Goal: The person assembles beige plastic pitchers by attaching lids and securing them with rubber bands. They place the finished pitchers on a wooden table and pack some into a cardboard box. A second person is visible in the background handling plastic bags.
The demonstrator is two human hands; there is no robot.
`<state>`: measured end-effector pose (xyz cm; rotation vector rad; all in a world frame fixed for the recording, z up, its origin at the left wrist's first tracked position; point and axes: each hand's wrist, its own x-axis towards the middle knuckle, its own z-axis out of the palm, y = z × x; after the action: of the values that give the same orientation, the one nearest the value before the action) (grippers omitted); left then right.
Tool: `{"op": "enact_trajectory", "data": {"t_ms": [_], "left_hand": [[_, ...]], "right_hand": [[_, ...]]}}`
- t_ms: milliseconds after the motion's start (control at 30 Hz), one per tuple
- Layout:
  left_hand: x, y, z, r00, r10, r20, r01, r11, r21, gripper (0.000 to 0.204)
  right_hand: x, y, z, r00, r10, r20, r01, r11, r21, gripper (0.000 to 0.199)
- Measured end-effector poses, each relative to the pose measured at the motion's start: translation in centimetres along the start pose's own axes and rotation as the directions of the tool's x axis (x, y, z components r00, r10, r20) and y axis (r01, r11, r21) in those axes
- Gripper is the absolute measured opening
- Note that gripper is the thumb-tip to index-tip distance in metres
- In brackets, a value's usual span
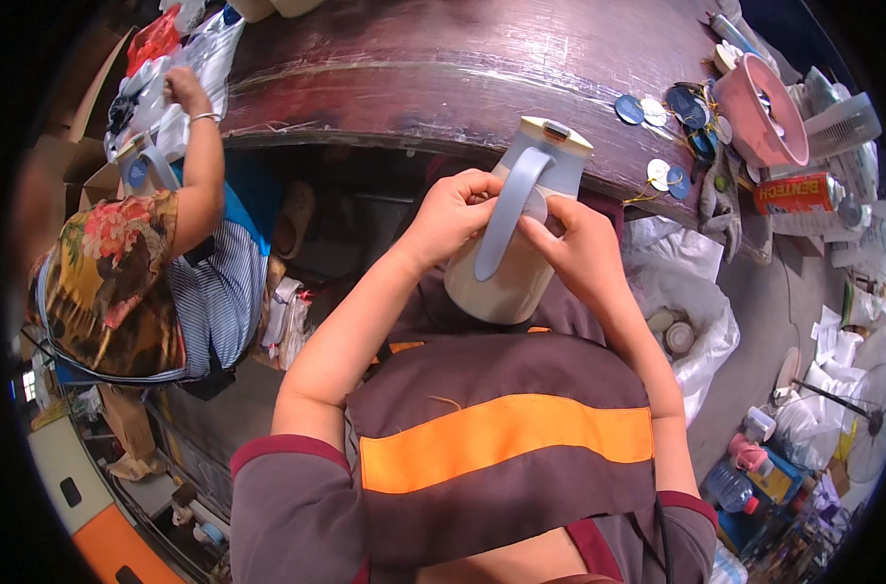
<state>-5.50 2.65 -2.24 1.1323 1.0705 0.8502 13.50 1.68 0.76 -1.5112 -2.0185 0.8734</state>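
A cream jug [501, 288] with a grey-blue collar and handle [509, 216] leans on my lap, its lid end against the table's edge. My left hand [454, 216] is closed in a pinch beside the handle; what its fingertips hold is hidden. My right hand [581, 243] is closed on the other side of the handle, thumb and finger pinching a round white tag [535, 205] between handle and jug body. Any string on this tag is too small to make out.
On the dark red table [404, 78] lie blue and white round tags [655, 112] with yellow strings, near a pink basket [762, 109] and a grey glove [723, 202]. A plastic bag [691, 321] stands at right. At left a co-worker [122, 273] sits beside another jug [143, 167].
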Motion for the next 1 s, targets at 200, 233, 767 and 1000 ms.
{"op": "enact_trajectory", "data": {"t_ms": [200,233,767,1000], "left_hand": [[0.4,-1.3,-0.6,0.955,-0.14,-0.263,-0.032,0.829,-0.558,0.011],[0.1,-1.1,-0.2,0.944,-0.118,-0.308,-0.083,0.819,-0.567,0.011],[-2.2,3.4,2.0,0.642,0.766,-0.046,-0.582,0.525,0.622,0.02],[-1.3,1.7,4.2,0.986,0.117,0.122,-0.06,0.916,-0.397,0.043]], "right_hand": [[-2.1,3.2,-1.9,0.959,0.033,0.281,-0.241,0.615,0.751,0.018],[-1.7,3.7,-1.9,0.977,-0.174,0.122,-0.028,0.463,0.886,0.014],[0.1,-2.3,-2.2,0.992,-0.069,0.107,-0.035,0.656,0.754,0.033],[0.2,-1.5,-2.7,0.884,-0.348,-0.311,0.346,0.936,-0.064,0.018]]}}
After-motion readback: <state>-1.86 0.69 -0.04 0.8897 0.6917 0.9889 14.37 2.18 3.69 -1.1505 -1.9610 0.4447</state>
